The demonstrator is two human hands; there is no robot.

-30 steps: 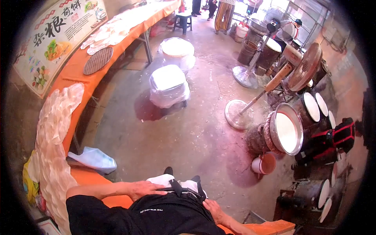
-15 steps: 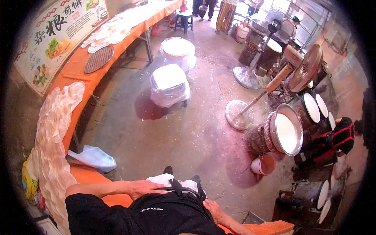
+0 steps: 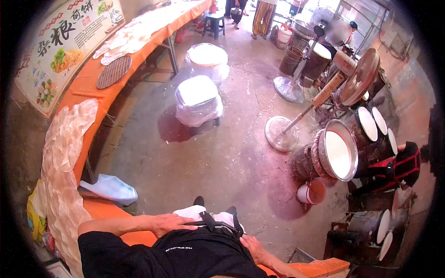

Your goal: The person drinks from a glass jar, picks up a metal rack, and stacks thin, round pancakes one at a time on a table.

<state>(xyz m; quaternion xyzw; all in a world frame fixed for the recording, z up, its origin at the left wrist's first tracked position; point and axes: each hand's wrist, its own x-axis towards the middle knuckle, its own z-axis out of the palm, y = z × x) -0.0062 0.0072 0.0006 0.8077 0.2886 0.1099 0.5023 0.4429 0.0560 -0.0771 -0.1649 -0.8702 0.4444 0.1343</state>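
My left hand (image 3: 170,224) lies across the waist of my black shirt (image 3: 199,252), its fingers stretched out flat near a black strap (image 3: 207,220). Against the other side of the shirt rests my right hand (image 3: 251,244), fingers partly extended and nothing visible in it. White clothing (image 3: 190,212) covers my legs below the strap. Orange-covered tabletop (image 3: 104,209) shows beside and behind me. On its left stretch lie thin pale sheets (image 3: 69,139), overlapping in a long pile. A light-blue plastic item (image 3: 113,189) sits at the table's inner edge.
Two plastic-wrapped stools (image 3: 197,92) stand on the floor ahead. To the right are a pedestal fan (image 3: 359,76), a large metal basin (image 3: 354,162) of white liquid, a bucket (image 3: 303,194) and several round griddles (image 3: 382,227). A person in black and red (image 3: 403,164) is beside them.
The view has shifted slightly. A person at the far right back appears a little more upright beside the fan. Both my hands keep the same place at my waist.
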